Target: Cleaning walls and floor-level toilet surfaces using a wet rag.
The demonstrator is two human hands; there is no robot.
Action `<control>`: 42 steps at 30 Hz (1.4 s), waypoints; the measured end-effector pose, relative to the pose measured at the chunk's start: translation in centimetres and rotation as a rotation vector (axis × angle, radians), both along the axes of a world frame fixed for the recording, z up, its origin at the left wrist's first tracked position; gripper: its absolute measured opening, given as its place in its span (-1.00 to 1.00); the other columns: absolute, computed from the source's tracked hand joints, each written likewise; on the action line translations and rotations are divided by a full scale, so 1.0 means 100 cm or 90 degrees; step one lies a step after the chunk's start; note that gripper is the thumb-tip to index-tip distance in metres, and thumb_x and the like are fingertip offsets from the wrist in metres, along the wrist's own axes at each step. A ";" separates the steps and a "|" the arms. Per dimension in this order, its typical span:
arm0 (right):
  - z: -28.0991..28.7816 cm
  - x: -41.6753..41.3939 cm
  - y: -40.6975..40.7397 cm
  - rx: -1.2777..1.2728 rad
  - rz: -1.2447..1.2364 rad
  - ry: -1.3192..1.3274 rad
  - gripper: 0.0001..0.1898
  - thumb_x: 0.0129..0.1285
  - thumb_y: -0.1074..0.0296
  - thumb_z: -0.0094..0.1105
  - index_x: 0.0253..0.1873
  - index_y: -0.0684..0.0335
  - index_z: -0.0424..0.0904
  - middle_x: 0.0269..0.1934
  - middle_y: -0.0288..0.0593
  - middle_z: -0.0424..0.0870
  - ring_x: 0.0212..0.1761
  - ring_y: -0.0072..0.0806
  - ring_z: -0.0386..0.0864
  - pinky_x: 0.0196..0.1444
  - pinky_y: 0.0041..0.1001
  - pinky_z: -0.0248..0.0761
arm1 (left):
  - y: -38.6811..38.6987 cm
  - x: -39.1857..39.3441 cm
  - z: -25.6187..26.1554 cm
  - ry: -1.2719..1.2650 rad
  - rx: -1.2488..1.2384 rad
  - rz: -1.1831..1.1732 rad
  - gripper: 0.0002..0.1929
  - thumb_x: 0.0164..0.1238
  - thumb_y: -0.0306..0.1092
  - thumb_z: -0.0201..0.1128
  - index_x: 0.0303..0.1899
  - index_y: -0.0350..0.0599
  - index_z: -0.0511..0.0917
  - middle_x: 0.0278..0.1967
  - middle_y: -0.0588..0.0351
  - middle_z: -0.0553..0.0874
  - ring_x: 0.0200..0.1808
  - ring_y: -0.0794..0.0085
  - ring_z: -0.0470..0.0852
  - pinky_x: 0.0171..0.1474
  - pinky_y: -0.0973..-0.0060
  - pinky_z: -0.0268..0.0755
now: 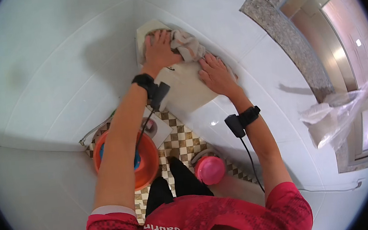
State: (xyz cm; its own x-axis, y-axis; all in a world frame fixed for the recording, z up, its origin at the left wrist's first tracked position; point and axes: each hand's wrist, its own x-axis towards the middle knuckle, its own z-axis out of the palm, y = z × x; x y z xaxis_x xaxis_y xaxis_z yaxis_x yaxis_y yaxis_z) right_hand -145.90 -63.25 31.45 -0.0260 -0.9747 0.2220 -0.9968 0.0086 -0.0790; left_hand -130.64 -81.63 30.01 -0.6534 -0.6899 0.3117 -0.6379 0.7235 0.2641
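Note:
A crumpled grey-beige cloth (188, 44) with orange-brown marks lies on a beige slab (188, 91) in the corner of white walls. My left hand (162, 52) presses down on the cloth at the far end, fingers spread and pointing away from me. Lower and to the right, my right hand (216, 73) lies palm down, with cloth showing at its fingertips and along its outer side. How far the cloth reaches under each palm is hidden. Both wrists carry a black strap with a small device and a cable.
Below my left arm stands an orange basin (149, 171) holding something blue. A pink pail (211, 170) sits on the checkered floor (181, 140). A clear plastic bag (328, 117) hangs at right, before a stone-framed window (340, 43). A hose (95, 130) runs along the left wall.

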 end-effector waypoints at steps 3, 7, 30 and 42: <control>-0.005 -0.003 -0.054 0.007 0.043 -0.017 -0.48 0.43 0.06 -0.21 0.34 0.29 0.24 0.37 0.13 0.21 0.45 -0.02 0.09 0.42 -0.05 -0.07 | -0.049 -0.010 -0.008 -0.066 0.009 0.070 -0.10 0.08 0.21 0.07 0.43 -0.12 0.12 0.46 0.11 0.14 0.51 0.28 -0.04 0.48 0.09 -0.31; -0.002 -0.002 -0.138 -0.001 0.181 -0.031 -0.50 0.41 0.08 -0.21 0.30 0.30 0.25 0.25 0.12 0.31 0.34 -0.02 0.21 0.33 -0.03 0.06 | -0.121 -0.017 -0.003 -0.064 0.070 0.089 -0.22 0.14 0.03 0.05 0.40 -0.10 0.16 0.45 0.08 0.16 0.48 0.25 0.05 0.44 0.01 -0.16; 0.006 0.014 -0.034 -0.213 0.093 -0.145 -0.79 0.12 0.59 0.09 -0.14 0.28 0.61 -0.09 -0.06 0.59 -0.10 -0.11 0.57 -0.02 -0.31 0.45 | 0.110 -0.004 -0.089 0.640 0.299 0.079 -0.35 0.12 -0.41 0.28 0.28 -0.34 0.27 0.36 -0.18 0.22 0.30 -0.03 0.31 0.31 0.14 0.19; 0.018 0.104 0.025 -0.333 0.038 -0.306 -0.45 0.27 0.46 0.11 0.33 0.45 0.23 0.08 0.08 0.55 0.20 -0.13 0.47 0.24 -0.33 0.30 | 0.130 0.083 0.050 0.702 0.943 -0.335 -0.69 0.33 -0.22 0.18 0.00 -0.17 0.59 -0.15 0.19 0.65 -0.12 0.55 0.57 -0.07 0.53 0.45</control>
State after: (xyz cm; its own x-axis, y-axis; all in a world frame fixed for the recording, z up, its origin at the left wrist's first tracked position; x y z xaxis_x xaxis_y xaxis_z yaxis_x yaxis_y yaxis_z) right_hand -135.46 -60.76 33.25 -0.1880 -0.7465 0.6383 -0.8483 -0.2041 -0.4886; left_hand -122.33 -68.66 35.02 -0.8066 -0.5810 0.1087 0.3934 -0.3904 0.8324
